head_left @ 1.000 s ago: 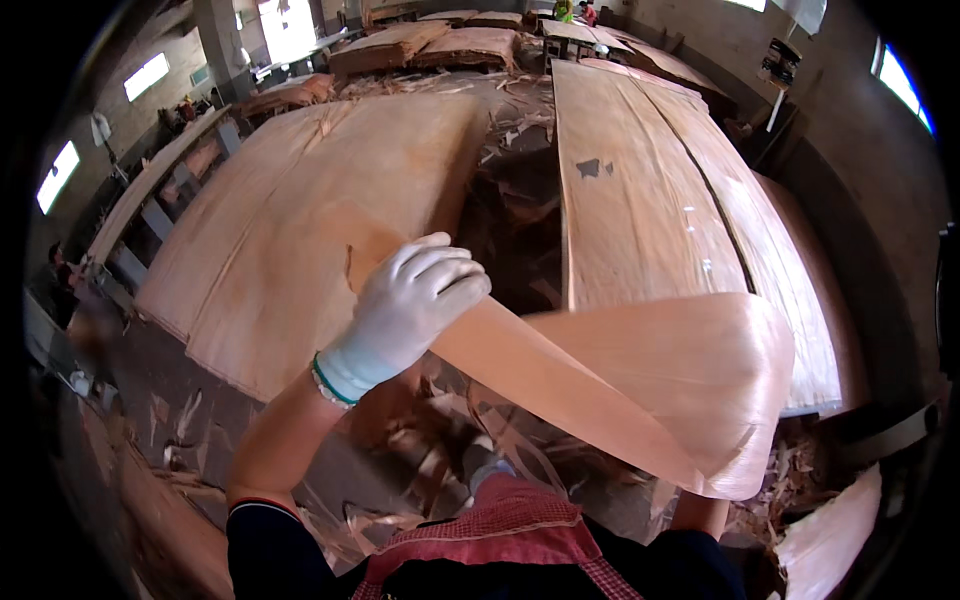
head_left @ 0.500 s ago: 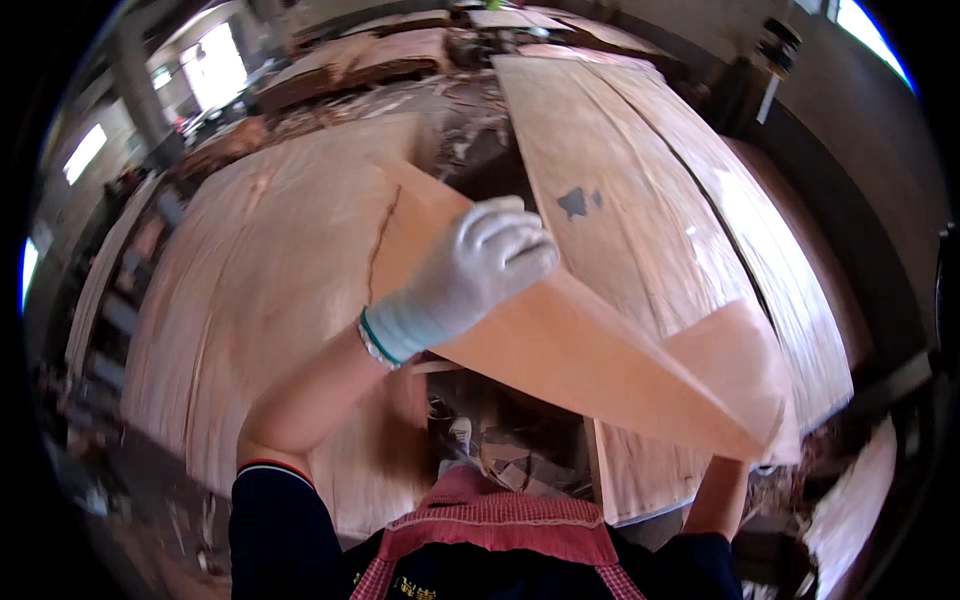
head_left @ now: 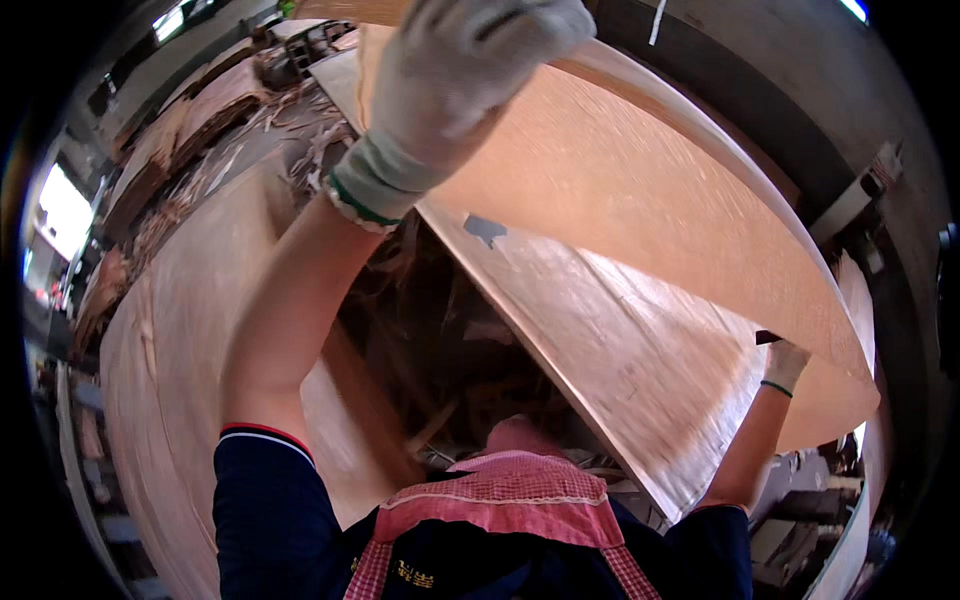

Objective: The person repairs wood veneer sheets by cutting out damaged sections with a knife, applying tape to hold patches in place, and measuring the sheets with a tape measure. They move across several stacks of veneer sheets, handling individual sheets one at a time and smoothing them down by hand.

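Veneer sheet: up over right stack, bowed, running slantwise from the stack's left edge to its right side. Hides the stack's far part. Right end curls down. Can't tell if it touches the stack.
Left hand: white glove, green-trimmed cuff, raised above right stack's left edge. Fingers curled tight, gripping sheet toward its left end.
Right hand: gloved, lower, under the sheet's right end, by right stack's right side. Fingers mostly hidden by sheet; can't tell if closed.
Apron: pink check with pale trim, worn over dark shirt.
Right stack: pale, flat, near corner just beside the apron. Top bright toward right side.
Grey patch: on right stack, near left edge.
Left stack: tan, lengthwise seam, right edge blurred.
Gap between stacks: dark, loose scraps down in it.
Far stacks: beyond left stack's far edge, ragged sides, more strips on floor alongside.
Window: bright, beyond far stacks.
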Demonstrator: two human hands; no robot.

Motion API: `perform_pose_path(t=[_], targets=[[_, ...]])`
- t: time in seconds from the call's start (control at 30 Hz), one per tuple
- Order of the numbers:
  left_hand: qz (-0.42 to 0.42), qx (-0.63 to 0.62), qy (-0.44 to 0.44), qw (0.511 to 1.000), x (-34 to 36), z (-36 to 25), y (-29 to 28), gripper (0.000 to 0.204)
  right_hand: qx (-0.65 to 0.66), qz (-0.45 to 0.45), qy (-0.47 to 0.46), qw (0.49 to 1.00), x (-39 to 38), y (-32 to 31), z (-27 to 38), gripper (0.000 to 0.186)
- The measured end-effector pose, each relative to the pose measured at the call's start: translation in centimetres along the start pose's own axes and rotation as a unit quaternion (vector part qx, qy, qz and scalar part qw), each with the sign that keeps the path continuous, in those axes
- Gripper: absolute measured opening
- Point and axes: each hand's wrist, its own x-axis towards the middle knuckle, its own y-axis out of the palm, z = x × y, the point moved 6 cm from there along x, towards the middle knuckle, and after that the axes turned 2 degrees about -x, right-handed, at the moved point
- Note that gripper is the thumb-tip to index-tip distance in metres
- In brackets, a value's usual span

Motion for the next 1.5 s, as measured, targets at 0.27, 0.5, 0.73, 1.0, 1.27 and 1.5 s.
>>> perform_pose_path(t=[0.27,0.5,0.73,1.0,1.27,1.5], targets=[[0.08,-0.043,-0.067,0.994,-11.9,8.8,1.5,0.023,-0.012,-0.088,0.018,0.996,-1.7,2.6,-8.7,0.018],[0.233,-0.076,-0.141,0.959,-24.5,17.2,4.4,0.027,-0.1,-0.117,0.146,0.977,-5.1,9.4,-22.5,0.027],[0.263,-0.159,-0.161,0.938,-36.5,25.9,13.9,0.031,-0.361,-0.067,0.464,0.806,-10.6,12.4,-35.0,0.039],[0.258,-0.217,-0.201,0.92,-50.4,35.0,21.0,0.024,0.101,-0.37,0.156,0.91,-18.7,11.9,-41.5,0.044],[0.37,-0.12,-0.236,0.891,-65.1,38.4,23.1,0.03,-0.088,-0.693,0.079,0.711,-22.5,12.2,-43.9,0.022],[-0.054,-0.2,-0.924,0.321,-80.2,26.4,15.9,0.054,-0.299,-0.629,0.137,0.705,-19.2,14.1,-44.1,0.021]])
